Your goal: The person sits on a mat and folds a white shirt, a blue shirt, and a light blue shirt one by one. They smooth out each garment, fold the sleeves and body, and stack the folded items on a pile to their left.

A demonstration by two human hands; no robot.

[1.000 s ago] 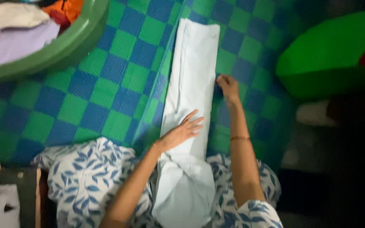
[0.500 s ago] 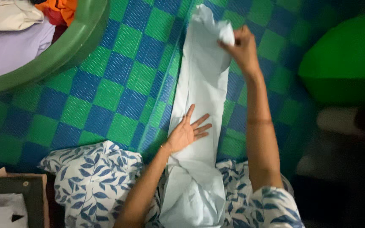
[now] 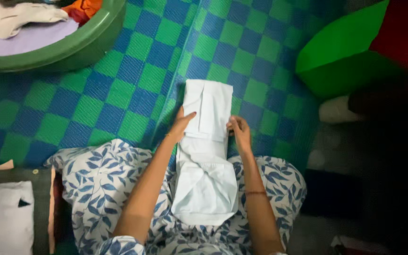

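We look down from the head camera and see the cloth point(image 3: 207, 141), pale and folded over on itself, lying half on the mat point(image 3: 119, 94) and half across the lap. Our left hand point(image 3: 181, 123) lies flat along its left edge, fingers stretched out and together, palm on the fabric, gripping nothing. Our right hand point(image 3: 240, 132) sits at the right edge with fingers curled onto the fold; whether it pinches the fabric, we cannot tell. Both hands meet the cloth where the folded-over layer ends.

Around us now: a green tub point(image 3: 67, 45) sits up left, well apart from the hands, loaded with clothes point(image 3: 29, 28) in cream, lilac and orange. A bright green cushion point(image 3: 341, 56) sits up right, with something red behind it. A small pale thing point(image 3: 336, 111) lies just below that cushion, too blurred to name. Down left, a white cushion point(image 3: 3, 222) rests on a dark block. Nothing lies between the hands and the cloth.

The mat is a blue and green checker weave spread on the floor. The right side of the room falls into deep shadow.
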